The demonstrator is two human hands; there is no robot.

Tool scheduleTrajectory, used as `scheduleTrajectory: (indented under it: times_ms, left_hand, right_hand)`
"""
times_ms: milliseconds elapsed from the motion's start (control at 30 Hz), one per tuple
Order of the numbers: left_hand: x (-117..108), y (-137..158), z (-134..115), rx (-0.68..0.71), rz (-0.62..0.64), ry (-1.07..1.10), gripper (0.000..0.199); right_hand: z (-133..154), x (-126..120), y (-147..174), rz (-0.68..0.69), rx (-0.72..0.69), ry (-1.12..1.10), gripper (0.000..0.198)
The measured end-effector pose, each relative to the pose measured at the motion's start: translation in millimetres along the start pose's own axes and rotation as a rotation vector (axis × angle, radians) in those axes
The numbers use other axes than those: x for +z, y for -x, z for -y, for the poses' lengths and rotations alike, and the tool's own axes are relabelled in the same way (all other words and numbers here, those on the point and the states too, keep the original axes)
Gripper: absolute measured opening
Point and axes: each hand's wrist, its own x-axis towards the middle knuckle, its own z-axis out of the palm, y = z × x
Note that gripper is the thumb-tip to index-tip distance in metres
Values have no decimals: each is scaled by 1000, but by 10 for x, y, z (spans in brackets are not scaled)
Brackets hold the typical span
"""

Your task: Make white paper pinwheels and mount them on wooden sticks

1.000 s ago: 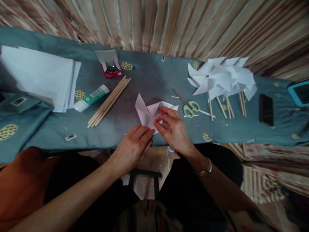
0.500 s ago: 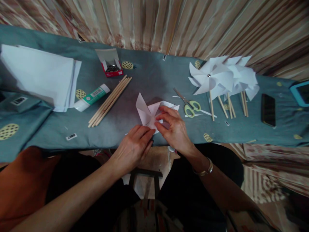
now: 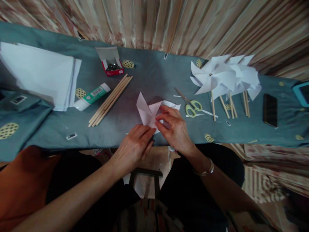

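Note:
A white paper pinwheel (image 3: pixel 145 111), partly folded, lies at the table's front edge with one pointed blade standing up at its left. My left hand (image 3: pixel 136 141) is closed on its lower left edge, thumb and fingers together at the paper. From the right, my right hand (image 3: pixel 175 129) pinches the paper close to the centre, thumb and forefinger nearly meeting there. Both hands cover much of the lower part of the sheet. Green-handled scissors (image 3: pixel 190 105) lie just right of my right hand, among thin white paper strips (image 3: pixel 209 113).
Wooden sticks (image 3: pixel 111 101), a glue tube (image 3: pixel 93 96), a red box of metal pins (image 3: pixel 113 67) and stacked white paper (image 3: pixel 45 75) lie to the left. Several finished pinwheels (image 3: pixel 222 75) on sticks, a dark phone (image 3: pixel 270 110) and a blue-edged device (image 3: pixel 301 93) lie right. A curtain (image 3: pixel 154 25) hangs behind.
The view has shifted very slightly. Both hands keep nearly the same hold on the paper pinwheel, and its folds look unchanged.

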Motion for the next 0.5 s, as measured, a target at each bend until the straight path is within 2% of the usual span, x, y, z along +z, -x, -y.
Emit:
scheduleTrajectory:
  times_ms: [500]
  left_hand:
    - [-5, -3, 3, -3, 11, -7, 28]
  right_hand:
    - [5, 11, 32, 12, -45, 47, 21]
